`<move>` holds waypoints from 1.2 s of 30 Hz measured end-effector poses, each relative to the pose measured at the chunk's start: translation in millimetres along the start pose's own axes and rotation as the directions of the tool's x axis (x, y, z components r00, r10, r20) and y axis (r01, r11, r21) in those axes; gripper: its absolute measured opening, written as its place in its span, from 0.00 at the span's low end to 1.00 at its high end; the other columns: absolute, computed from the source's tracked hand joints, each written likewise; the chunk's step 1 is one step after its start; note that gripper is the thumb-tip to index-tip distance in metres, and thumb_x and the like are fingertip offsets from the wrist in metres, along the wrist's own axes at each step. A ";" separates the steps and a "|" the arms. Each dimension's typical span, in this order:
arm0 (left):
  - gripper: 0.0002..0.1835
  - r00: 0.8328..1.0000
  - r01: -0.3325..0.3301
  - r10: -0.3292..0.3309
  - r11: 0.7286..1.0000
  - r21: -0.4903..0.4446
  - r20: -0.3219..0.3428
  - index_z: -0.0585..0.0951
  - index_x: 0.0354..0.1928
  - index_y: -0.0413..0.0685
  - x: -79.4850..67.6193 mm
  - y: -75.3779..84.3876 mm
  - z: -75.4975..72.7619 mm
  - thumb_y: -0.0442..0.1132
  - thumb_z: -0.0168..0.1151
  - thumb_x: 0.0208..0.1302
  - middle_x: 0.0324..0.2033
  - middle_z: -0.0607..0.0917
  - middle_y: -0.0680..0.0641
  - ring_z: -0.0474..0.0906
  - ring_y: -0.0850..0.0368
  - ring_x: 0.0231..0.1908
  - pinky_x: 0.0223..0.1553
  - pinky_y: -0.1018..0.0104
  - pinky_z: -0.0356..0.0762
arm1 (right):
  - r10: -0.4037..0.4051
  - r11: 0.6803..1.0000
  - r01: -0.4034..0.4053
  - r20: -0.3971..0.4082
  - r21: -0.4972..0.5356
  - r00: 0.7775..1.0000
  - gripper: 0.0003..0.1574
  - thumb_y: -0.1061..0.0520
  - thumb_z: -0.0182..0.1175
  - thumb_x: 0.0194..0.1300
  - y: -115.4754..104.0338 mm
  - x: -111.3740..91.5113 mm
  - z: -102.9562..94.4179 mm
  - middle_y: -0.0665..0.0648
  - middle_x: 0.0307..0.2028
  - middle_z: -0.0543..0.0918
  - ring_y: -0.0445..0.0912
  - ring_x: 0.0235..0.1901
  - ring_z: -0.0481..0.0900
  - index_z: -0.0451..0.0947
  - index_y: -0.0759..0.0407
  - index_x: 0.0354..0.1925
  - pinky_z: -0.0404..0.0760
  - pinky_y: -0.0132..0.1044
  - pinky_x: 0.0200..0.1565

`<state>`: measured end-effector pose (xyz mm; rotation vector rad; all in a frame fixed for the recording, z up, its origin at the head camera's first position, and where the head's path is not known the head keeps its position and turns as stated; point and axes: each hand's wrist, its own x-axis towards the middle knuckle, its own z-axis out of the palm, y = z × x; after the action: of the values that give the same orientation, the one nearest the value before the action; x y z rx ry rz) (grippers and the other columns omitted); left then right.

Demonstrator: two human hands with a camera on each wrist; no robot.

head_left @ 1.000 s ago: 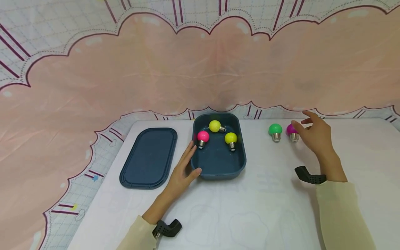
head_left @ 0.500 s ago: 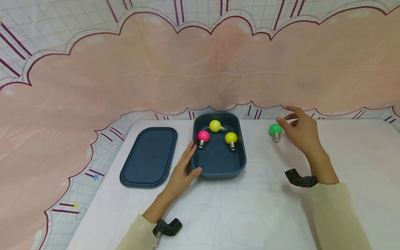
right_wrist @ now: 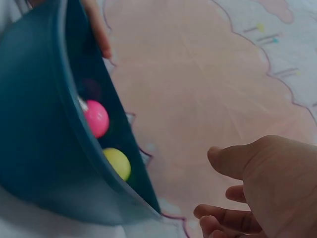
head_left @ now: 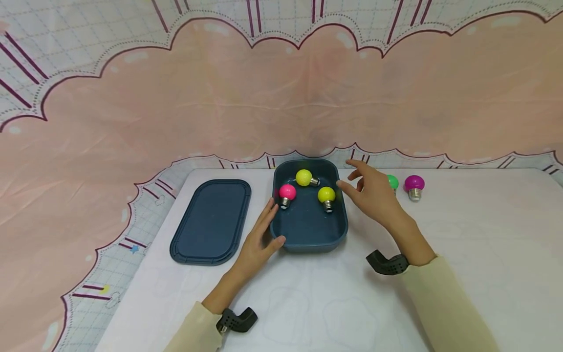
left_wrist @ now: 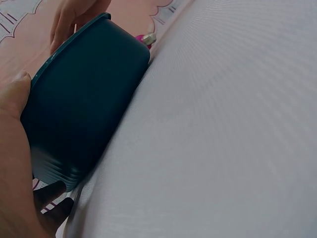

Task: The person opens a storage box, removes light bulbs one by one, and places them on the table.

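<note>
A dark blue box (head_left: 310, 239) holds a pink bulb (head_left: 287, 191) and two yellow bulbs, one at the back (head_left: 303, 177) and one to the right (head_left: 326, 194). My left hand (head_left: 256, 244) rests against the box's left side, fingers along the wall and thumb at the near corner. In the left wrist view its thumb (left_wrist: 20, 89) touches the rim. My right hand (head_left: 374, 193), holding nothing, hovers by the box's right rim with fingers loosely bent. Behind it a green bulb (head_left: 393, 182) is partly hidden, and a purple bulb (head_left: 414, 187) stands farther right.
The matching dark blue lid (head_left: 211, 222) lies flat to the left of the box. Everything is on a white table (head_left: 308, 298); a peach patterned cloth (head_left: 281, 98) covers the area behind it.
My right hand has moved left from beside the purple bulb, past the green one, to the box's right rim. Both bulbs stay in place. The left hand has not moved.
</note>
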<state>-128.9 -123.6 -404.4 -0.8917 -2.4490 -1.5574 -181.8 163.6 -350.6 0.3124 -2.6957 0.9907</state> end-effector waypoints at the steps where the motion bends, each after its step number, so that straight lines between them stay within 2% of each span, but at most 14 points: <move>1: 0.37 1.000 0.002 -0.002 1.000 -0.002 0.001 0.56 0.72 0.35 0.1 0.1 0.0 0.26 0.59 0.61 0.72 0.50 0.36 0.45 0.43 0.72 0.68 0.65 0.44 | -0.006 1.000 0.006 0.014 0.001 1.000 0.37 0.50 0.63 0.64 -2.1 0.5 4.1 0.65 0.44 0.81 0.50 0.29 0.72 0.64 0.61 0.67 0.75 0.38 0.26; 6: 0.37 1.000 0.000 0.000 1.000 -0.011 0.000 0.56 0.71 0.34 0.6 -0.6 0.7 0.26 0.59 0.61 0.72 0.50 0.36 0.44 0.43 0.72 0.68 0.65 0.43 | -0.022 1.000 0.023 0.090 -0.010 0.996 0.39 0.50 0.64 0.63 -9.4 1.2 23.4 0.63 0.43 0.81 0.50 0.29 0.72 0.64 0.62 0.67 0.76 0.38 0.26; 11: 0.37 1.000 -0.006 0.006 1.000 -0.018 0.001 0.56 0.71 0.31 -0.1 -0.9 0.6 0.26 0.59 0.60 0.72 0.50 0.36 0.44 0.42 0.72 0.68 0.66 0.43 | -0.010 0.998 0.017 0.124 -0.059 0.992 0.39 0.50 0.64 0.64 -16.4 0.7 35.4 0.63 0.44 0.80 0.53 0.37 0.76 0.64 0.62 0.67 0.81 0.45 0.40; 17: 0.37 1.000 -0.006 0.006 1.000 -0.017 -0.004 0.57 0.71 0.32 -0.3 -1.5 -0.4 0.26 0.58 0.61 0.73 0.50 0.36 0.45 0.43 0.72 0.69 0.62 0.44 | -0.006 0.999 0.010 0.099 -0.045 0.995 0.38 0.51 0.64 0.63 -25.2 1.0 39.4 0.66 0.48 0.79 0.55 0.41 0.78 0.65 0.62 0.66 0.81 0.48 0.43; 24: 0.37 1.000 0.002 -0.002 1.000 -0.022 0.005 0.56 0.72 0.36 -0.6 -2.5 -1.8 0.26 0.58 0.61 0.73 0.50 0.37 0.44 0.45 0.72 0.69 0.62 0.44 | -0.015 0.998 0.024 0.156 -0.055 0.988 0.39 0.49 0.64 0.64 -32.8 3.1 45.1 0.68 0.58 0.73 0.61 0.51 0.75 0.64 0.62 0.67 0.76 0.57 0.49; 36: 0.37 1.000 -0.009 0.009 1.000 -0.028 0.006 0.56 0.72 0.35 -0.7 -1.1 -1.9 0.27 0.59 0.61 0.73 0.50 0.36 0.44 0.43 0.72 0.69 0.64 0.44 | -0.050 0.998 0.056 0.180 -0.030 0.982 0.38 0.55 0.65 0.63 -34.0 5.8 46.7 0.69 0.60 0.70 0.61 0.52 0.74 0.64 0.63 0.67 0.76 0.54 0.50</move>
<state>-129.3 -125.8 -404.7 -0.9122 -2.4296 -1.5917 -185.1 106.9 -362.7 0.4853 -2.8450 0.9402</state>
